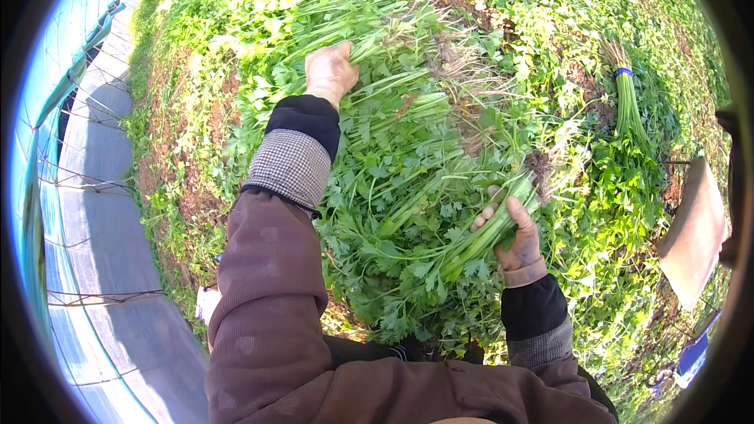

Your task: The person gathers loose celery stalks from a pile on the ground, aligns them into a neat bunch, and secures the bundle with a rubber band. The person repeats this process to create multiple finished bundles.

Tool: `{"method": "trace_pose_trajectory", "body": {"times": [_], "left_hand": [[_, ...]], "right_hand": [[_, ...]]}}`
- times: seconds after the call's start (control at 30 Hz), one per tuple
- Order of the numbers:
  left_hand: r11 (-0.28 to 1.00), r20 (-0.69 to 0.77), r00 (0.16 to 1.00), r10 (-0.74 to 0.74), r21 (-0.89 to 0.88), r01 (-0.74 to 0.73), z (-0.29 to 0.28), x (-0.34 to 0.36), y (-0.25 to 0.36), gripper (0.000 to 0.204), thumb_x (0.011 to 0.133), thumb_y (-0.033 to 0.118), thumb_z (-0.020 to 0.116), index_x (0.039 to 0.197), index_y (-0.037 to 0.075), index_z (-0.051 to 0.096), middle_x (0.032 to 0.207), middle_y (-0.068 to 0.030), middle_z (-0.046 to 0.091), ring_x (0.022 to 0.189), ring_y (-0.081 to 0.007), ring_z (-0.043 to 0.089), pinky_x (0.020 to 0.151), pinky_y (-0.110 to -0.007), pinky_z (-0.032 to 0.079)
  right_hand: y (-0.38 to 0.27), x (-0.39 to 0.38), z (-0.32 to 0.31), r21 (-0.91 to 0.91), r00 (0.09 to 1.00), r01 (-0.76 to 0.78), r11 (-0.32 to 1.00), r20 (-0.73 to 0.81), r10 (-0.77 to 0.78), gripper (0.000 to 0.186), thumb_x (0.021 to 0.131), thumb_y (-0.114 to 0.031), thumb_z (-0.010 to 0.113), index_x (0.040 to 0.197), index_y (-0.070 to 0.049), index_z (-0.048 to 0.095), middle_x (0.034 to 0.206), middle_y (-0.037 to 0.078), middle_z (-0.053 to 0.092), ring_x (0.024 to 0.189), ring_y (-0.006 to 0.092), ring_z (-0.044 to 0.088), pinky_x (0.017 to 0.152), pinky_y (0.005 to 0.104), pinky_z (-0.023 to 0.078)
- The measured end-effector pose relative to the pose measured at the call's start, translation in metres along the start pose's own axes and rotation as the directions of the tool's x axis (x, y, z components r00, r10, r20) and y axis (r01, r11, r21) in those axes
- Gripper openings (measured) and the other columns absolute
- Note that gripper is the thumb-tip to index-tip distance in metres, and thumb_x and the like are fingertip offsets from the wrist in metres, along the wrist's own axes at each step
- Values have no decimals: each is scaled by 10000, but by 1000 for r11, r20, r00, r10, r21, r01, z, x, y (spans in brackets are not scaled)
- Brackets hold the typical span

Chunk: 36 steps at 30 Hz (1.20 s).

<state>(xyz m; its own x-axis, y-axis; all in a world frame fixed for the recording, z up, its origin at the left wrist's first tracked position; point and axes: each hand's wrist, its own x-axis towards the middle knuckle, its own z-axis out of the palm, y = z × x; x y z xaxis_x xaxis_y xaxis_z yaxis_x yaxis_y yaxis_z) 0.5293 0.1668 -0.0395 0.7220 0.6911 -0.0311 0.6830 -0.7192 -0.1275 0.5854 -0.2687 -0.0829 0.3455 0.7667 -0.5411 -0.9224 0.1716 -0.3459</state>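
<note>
My left hand (331, 71) reaches out onto a long pile of leafy green stalks (393, 133), its fingers curled on some stems near the top middle. Pale, straggly roots lie along the pile's right side. My right hand (512, 234), lower right, grips a loose bunch of leafy stalks (491, 224), with a dark, soil-covered root clump (538, 169) at its upper end and leaves hanging toward the lower left.
A tied bundle (628, 102) with a blue band lies at upper right among low greenery. A brownish board (693, 228) and a blue object (695, 353) are at right. Along the left runs plastic sheeting (86, 204) with thin hoops, beside bare soil and weeds.
</note>
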Motion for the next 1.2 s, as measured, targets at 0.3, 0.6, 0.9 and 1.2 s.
{"method": "trace_pose_trajectory", "body": {"times": [0.3, 0.6, 0.9, 1.2], "left_hand": [[957, 49, 993, -103, -269, 112, -173, -32, -55, 454, 883, 284, 727, 1286, 96, 637, 1130, -143, 715, 1039, -268, 666, 919, -359, 502], [79, 80, 887, 454, -996, 49, -234, -237, 91, 535, 928, 252, 744, 1388, 56, 552, 1230, -32, 671, 1110, -142, 611, 977, -308, 480], [-55, -211, 798, 565, -974, -218, -223, -357, 181, 460, 1054, 239, 551, 1438, -2, 476, 1358, -49, 593, 1223, -155, 529, 1072, -295, 395], [321, -7, 685, 728, -880, -350, -221, -397, 201, 496, 1064, 361, 512, 1403, 0, 519, 1349, -76, 609, 1229, -157, 532, 1065, -292, 395]], "right_hand": [[-39, -52, 49, -172, 983, 114, 979, 162, -86, 693, 923, -396, 701, 1466, -49, 449, 961, 79, 687, 832, 211, 671, 772, 363, 552], [-48, -135, 163, -132, 844, 435, 891, 404, -352, 384, 944, -216, 689, 1282, -53, 609, 1165, 92, 703, 885, 177, 701, 746, 337, 585], [-30, -242, 129, -72, 772, 589, 805, 342, -535, 299, 907, -70, 700, 1201, -15, 688, 1112, 46, 727, 943, 131, 685, 847, 292, 547], [-31, -278, 82, -253, 712, 680, 688, 451, -538, 339, 865, -99, 740, 1196, -43, 696, 1095, 13, 722, 955, 111, 662, 849, 265, 515]]}}
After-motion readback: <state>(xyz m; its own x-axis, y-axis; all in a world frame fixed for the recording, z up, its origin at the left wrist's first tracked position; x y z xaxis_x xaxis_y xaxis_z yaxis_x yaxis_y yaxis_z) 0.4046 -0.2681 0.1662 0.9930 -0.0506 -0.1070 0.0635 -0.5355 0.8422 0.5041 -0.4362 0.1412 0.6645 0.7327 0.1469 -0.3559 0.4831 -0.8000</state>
